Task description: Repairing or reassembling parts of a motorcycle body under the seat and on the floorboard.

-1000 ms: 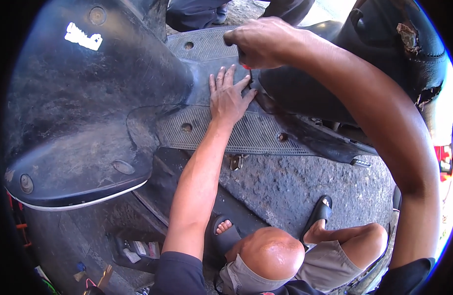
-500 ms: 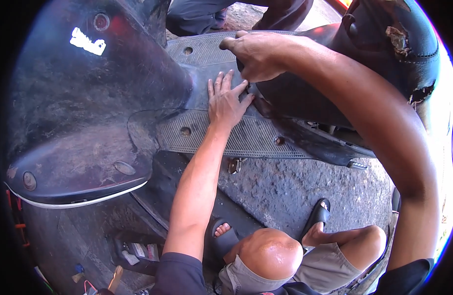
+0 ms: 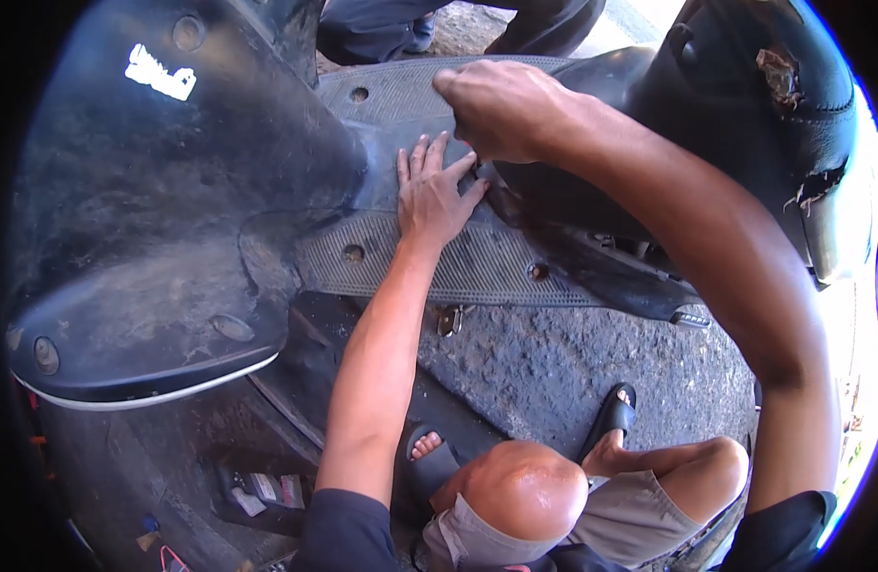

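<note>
A dark scooter's ribbed footboard (image 3: 401,262) lies across the middle of the view. Flat on its central part rests my left hand (image 3: 433,198), palm down with the fingers spread. Just beyond it, my right hand (image 3: 505,110) is closed in a fist above the footboard, beside the front of the seat base. Whatever it grips is hidden under the fingers; only a small dark bit shows below the fist, near my left fingertips.
The scooter's front panel (image 3: 172,162) rises on the left and its torn black seat (image 3: 744,124) on the right. Across the footboard is another person's dark-trousered leg (image 3: 372,29). Rough stained ground (image 3: 553,357) lies below. A box with small items (image 3: 267,491) sits at lower left.
My right fist has turned a little at the wrist, its fingers curling further under. My left hand keeps its place on the footboard. The whole view has shifted slightly.
</note>
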A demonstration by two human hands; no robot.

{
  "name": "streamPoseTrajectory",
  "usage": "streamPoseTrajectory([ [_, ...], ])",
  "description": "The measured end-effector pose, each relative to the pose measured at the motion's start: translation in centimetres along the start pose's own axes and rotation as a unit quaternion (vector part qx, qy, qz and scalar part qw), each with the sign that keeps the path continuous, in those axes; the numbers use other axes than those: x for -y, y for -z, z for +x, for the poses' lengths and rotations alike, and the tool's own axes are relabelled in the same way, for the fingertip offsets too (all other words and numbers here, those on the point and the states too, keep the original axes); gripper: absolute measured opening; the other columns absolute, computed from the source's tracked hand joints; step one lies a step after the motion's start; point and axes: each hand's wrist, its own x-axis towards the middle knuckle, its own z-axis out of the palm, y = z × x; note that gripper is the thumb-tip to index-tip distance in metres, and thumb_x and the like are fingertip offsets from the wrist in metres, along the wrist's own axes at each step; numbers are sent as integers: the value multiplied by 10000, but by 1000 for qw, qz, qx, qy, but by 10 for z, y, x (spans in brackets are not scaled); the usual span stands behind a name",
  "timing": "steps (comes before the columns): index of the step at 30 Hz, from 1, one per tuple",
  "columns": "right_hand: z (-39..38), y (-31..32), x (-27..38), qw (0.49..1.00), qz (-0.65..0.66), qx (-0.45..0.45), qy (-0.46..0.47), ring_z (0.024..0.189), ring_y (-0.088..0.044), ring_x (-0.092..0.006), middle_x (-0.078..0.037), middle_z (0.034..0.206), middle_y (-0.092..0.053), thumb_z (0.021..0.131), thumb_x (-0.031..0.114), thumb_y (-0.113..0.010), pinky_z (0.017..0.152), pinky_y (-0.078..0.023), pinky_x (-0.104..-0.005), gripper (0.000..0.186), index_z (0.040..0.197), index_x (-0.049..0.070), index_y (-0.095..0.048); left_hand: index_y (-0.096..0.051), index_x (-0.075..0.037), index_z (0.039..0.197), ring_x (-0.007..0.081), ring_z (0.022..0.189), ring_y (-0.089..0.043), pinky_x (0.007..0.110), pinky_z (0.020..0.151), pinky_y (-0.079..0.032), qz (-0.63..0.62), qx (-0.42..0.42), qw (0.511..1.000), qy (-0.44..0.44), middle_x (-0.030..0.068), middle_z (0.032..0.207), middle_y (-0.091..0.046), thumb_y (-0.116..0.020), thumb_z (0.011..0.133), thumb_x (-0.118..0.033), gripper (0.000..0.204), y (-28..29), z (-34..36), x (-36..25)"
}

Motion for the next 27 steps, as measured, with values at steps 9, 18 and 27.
streamPoseTrajectory([
  [9, -7, -19, 15, 980, -7, -137, -143, 1179, -624, -375, -260, 1160, -671, 926, 577, -618, 970, -491, -506, 712, 1279, -40, -593, -483, -44, 1334, 244, 1233, -552, 406, 1035, -444, -521, -188, 830, 74, 127, 1315, -553, -747, 904, -208, 530, -7, 26, -83],
  [18, -8, -8, 26, 983, 37, -103, -148, 1266, -543, -361, -211, 1281, -617, 896, 703, -544, 1021, -424, -478, 838, 1400, 33, -523, -430, -43, 1402, 284, 1328, -467, 449, 1085, -410, -769, -222, 594, 78, 164, 1373, -462, -703, 948, -246, 567, -44, 53, -75],
  [27, -12, 6, 18, 992, 64, 4, -113, 1249, -553, -371, -200, 1303, -574, 849, 477, -700, 1015, -460, -498, 663, 1397, 141, -541, -426, -39, 1398, 296, 1322, -475, 451, 1092, -408, -377, -220, 898, 42, 173, 1356, -471, -691, 953, -237, 554, -42, 52, -44],
])
